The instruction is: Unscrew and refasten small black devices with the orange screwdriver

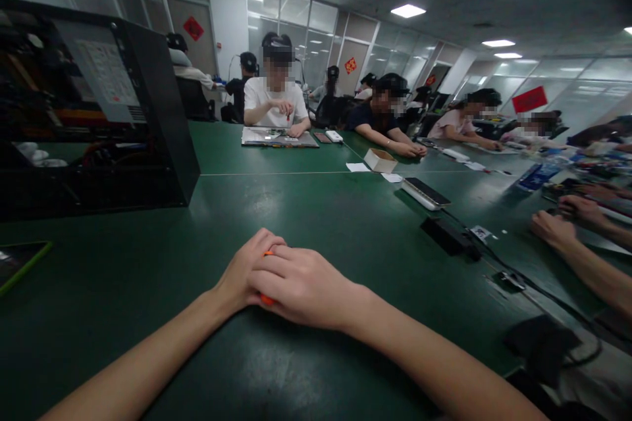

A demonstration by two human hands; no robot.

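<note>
Both my hands meet close together just above the green tabletop (237,200), in the middle of the view. Small bright orange parts of an object (267,300) show between the fingers; the rest is covered, so its kind cannot be made out. My right hand (306,286) is closed over it, with the fingers bent toward my left hand. My left hand (245,268) is curled against the other side, its fingertips partly behind the right hand.
An open black computer case (162,112) stands at the left, with a green-edged dark device (22,263) nearer. To the right lie a phone on a white power strip (427,194), a black adapter (449,237) and cables. A co-worker's hands (555,230) work at far right; a small box (380,160) sits farther back.
</note>
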